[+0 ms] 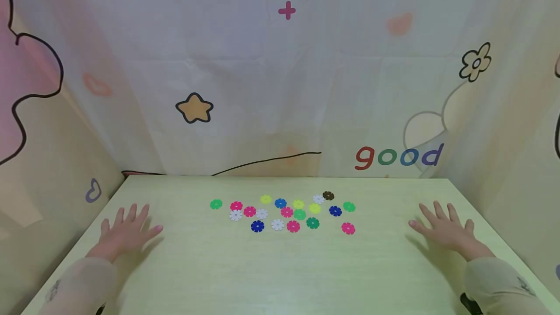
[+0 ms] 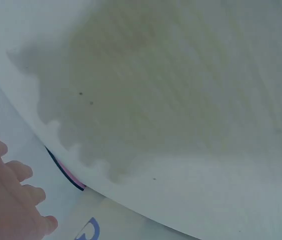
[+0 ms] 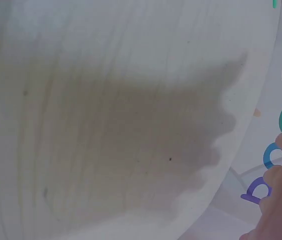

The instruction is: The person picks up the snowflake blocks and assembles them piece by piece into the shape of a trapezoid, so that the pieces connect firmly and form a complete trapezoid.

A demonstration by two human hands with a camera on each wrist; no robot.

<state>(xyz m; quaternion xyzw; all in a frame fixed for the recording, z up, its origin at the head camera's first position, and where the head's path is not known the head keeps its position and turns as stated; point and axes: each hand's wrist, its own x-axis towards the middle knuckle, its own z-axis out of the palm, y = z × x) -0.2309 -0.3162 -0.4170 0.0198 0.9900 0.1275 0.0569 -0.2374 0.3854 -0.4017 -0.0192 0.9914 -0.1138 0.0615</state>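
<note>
My left hand (image 1: 124,232) is over the table's left side, fingers spread and nothing in them. On the right side my right hand (image 1: 447,230) has its fingers spread too, also holding nothing. Between the hands lie several flat, notched plastic discs in many colours. Nearest to the left hand is a light green disc (image 1: 216,204); a pink disc (image 1: 348,228) and another green disc (image 1: 349,206) lie nearest to the right hand. A brown disc (image 1: 328,195) is at the back beside a white one. In the wrist views, fingertips and hand shadows show above the tabletop.
The pale wooden table (image 1: 280,276) ends at a printed curtain (image 1: 280,86) behind it, with fabric sides at left and right. The discs form a loose band towards the table's back edge, some touching or overlapping.
</note>
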